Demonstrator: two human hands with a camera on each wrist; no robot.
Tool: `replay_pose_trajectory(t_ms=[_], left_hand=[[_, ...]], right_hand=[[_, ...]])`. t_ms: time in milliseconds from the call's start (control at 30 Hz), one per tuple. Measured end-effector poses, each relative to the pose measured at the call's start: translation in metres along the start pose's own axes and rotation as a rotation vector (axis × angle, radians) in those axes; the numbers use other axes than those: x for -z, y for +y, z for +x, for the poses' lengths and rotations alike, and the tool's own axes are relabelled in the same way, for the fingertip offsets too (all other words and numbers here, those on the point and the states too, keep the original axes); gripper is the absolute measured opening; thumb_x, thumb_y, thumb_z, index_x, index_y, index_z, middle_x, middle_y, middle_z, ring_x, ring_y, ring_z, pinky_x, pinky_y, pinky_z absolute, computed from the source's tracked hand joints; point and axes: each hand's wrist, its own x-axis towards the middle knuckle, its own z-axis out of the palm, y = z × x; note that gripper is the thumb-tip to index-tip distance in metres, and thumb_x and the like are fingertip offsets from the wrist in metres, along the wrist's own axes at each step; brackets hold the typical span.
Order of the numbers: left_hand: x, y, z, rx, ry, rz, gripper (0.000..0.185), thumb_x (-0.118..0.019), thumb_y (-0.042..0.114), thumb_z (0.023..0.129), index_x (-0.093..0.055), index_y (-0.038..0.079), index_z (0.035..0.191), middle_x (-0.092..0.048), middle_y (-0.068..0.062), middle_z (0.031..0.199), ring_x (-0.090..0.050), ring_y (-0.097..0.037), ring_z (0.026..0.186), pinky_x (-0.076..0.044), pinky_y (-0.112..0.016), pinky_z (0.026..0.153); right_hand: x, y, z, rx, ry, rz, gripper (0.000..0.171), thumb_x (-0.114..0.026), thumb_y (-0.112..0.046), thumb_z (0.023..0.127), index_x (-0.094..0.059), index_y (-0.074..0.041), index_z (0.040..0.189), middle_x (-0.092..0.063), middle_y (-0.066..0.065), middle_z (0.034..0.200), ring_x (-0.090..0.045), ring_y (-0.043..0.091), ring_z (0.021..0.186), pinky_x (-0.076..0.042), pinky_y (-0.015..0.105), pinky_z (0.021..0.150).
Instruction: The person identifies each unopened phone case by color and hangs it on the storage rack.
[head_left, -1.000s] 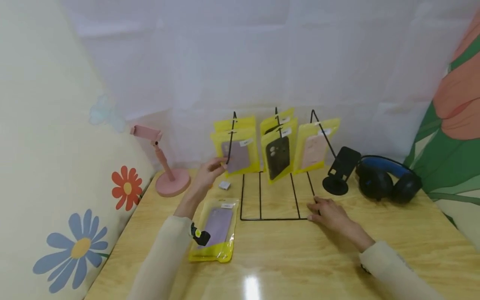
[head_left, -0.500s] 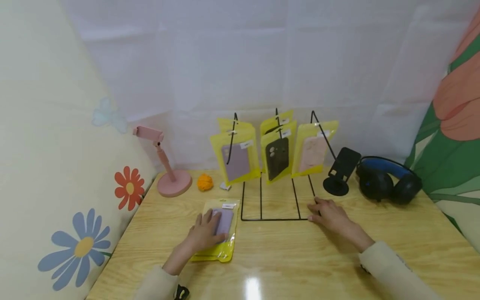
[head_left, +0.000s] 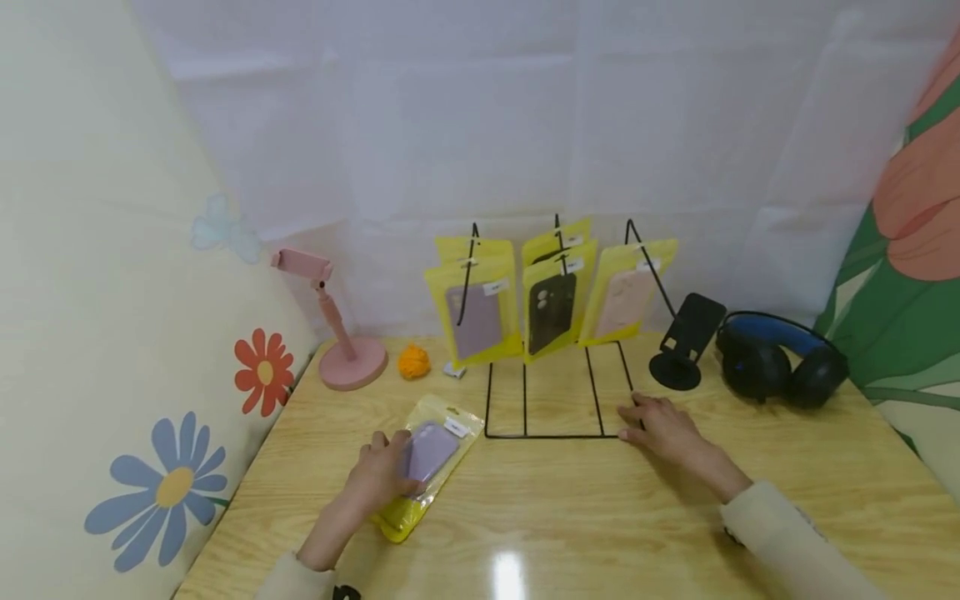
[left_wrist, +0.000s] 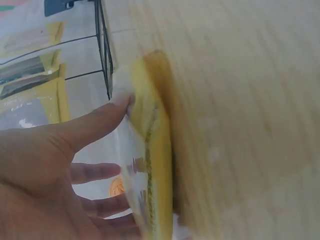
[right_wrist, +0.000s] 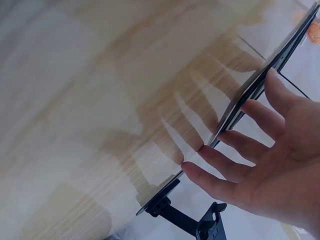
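My left hand [head_left: 377, 473] grips a phone case packet [head_left: 435, 454], a clear and yellow pouch with a purple case inside, low over the table at the front left. In the left wrist view, the thumb presses one part of the packet's yellow edge while the other fingers lie along it farther down. My right hand [head_left: 667, 429] rests at the front right corner of a black wire display rack [head_left: 551, 436], its fingers extended in the right wrist view. On the rack's hooks hang packets with a purple case [head_left: 476, 321], a black case [head_left: 553, 312] and a pink case [head_left: 624, 302].
Behind the left hand stand a pink phone stand [head_left: 354, 364], an orange ball [head_left: 413, 362] and a small white item [head_left: 453, 370]. Right of the rack are a black phone stand [head_left: 675, 372] and black-and-blue headphones [head_left: 757, 367]. A white cloth [head_left: 480, 125] hangs behind.
My left hand moved from the rack's left hook down to the packet on the table, which is now turned clockwise and shifted slightly. The right hand has stayed at the rack corner.
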Motion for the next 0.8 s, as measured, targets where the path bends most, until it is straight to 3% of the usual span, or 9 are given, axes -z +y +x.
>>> replay_pose_trajectory(t_ms=[133, 267, 367, 500, 667, 800], left_hand=[[0.003, -0.002, 0.002, -0.018, 0.001, -0.070, 0.081, -0.090, 0.014, 0.062, -0.049, 0.000, 0.130, -0.044, -0.024, 0.097, -0.051, -0.033, 0.076, -0.048, -0.042, 0.058], [0.008, -0.004, 0.005, -0.061, 0.000, -0.136, 0.074, -0.083, 0.000, 0.069, -0.048, 0.004, 0.134, -0.046, -0.025, 0.097, -0.054, -0.029, 0.072, -0.049, -0.039, 0.056], [0.014, -0.007, 0.008, -0.161, 0.008, -0.207, 0.065, -0.073, -0.009, 0.077, -0.049, 0.003, 0.135, -0.054, -0.033, 0.112, -0.061, -0.040, 0.090, -0.053, -0.050, 0.071], [0.029, -0.007, 0.008, -0.312, 0.010, -0.339, 0.049, -0.064, -0.012, 0.084, -0.057, 0.002, 0.130, -0.056, -0.024, 0.132, -0.052, -0.040, 0.119, -0.045, -0.055, 0.093], [0.052, 0.002, 0.000, -0.368, -0.064, -0.539, 0.034, -0.064, 0.003, 0.091, -0.066, 0.011, 0.124, -0.062, -0.012, 0.127, -0.057, -0.020, 0.105, -0.051, -0.031, 0.081], [0.065, 0.015, -0.006, -0.399, -0.071, -0.689, 0.031, -0.067, 0.010, 0.091, -0.069, 0.014, 0.121, -0.065, -0.005, 0.123, -0.059, -0.012, 0.090, -0.053, -0.026, 0.070]], right_hand=[[0.001, 0.000, 0.001, 0.004, 0.000, 0.001, 0.046, -0.065, -0.030, 0.092, -0.060, -0.005, 0.131, -0.043, 0.031, 0.141, -0.045, 0.055, 0.118, -0.043, 0.068, 0.081], [0.002, 0.000, 0.001, 0.005, -0.004, -0.005, 0.046, -0.064, -0.030, 0.092, -0.060, -0.004, 0.131, -0.042, 0.031, 0.141, -0.045, 0.055, 0.118, -0.043, 0.068, 0.081], [0.002, 0.000, 0.002, 0.001, -0.001, -0.007, 0.046, -0.065, -0.029, 0.092, -0.060, -0.004, 0.131, -0.042, 0.032, 0.141, -0.045, 0.055, 0.118, -0.043, 0.068, 0.081], [0.002, 0.000, 0.002, 0.004, 0.009, -0.011, 0.046, -0.066, -0.028, 0.092, -0.060, -0.004, 0.130, -0.043, 0.032, 0.140, -0.045, 0.056, 0.117, -0.044, 0.068, 0.080], [0.001, 0.000, 0.001, 0.011, 0.009, -0.019, 0.047, -0.066, -0.029, 0.091, -0.060, -0.004, 0.130, -0.043, 0.032, 0.140, -0.046, 0.056, 0.116, -0.045, 0.067, 0.078], [0.001, 0.001, 0.001, 0.015, 0.017, -0.012, 0.046, -0.066, -0.029, 0.092, -0.060, -0.004, 0.130, -0.043, 0.032, 0.140, -0.046, 0.056, 0.116, -0.044, 0.067, 0.079]])
